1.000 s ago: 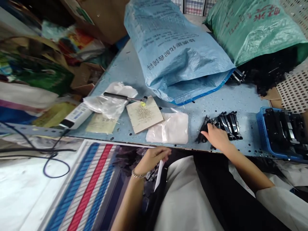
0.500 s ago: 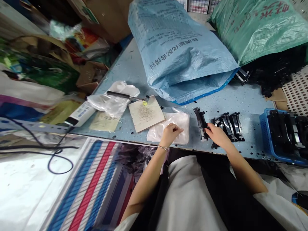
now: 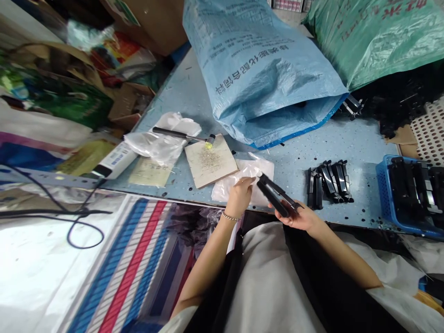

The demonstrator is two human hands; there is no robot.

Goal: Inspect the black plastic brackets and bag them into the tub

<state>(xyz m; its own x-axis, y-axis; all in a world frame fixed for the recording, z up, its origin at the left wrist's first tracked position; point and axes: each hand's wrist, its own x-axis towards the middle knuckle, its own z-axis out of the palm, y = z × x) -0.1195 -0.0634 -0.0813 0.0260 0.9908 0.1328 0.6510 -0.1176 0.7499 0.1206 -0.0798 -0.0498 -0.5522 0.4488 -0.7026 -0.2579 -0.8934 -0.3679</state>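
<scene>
Covering right hand (image 3: 301, 219) partly — black part (image 3: 273, 199)

Black part (image 3: 273, 196) slightly blurred, hiding some fingers of the right hand (image 3: 301, 218) that holds it; left hand's (image 3: 240, 199) grip too small to read, possibly pinching something thin. Blue sack (image 3: 263, 69) and green sack (image 3: 378, 41) run off the top edge, the blue one's contents mostly lost in shadow. Blue basket (image 3: 383, 194) cut by the right edge, specks on the board (image 3: 197, 173) too fine to identify.
</scene>
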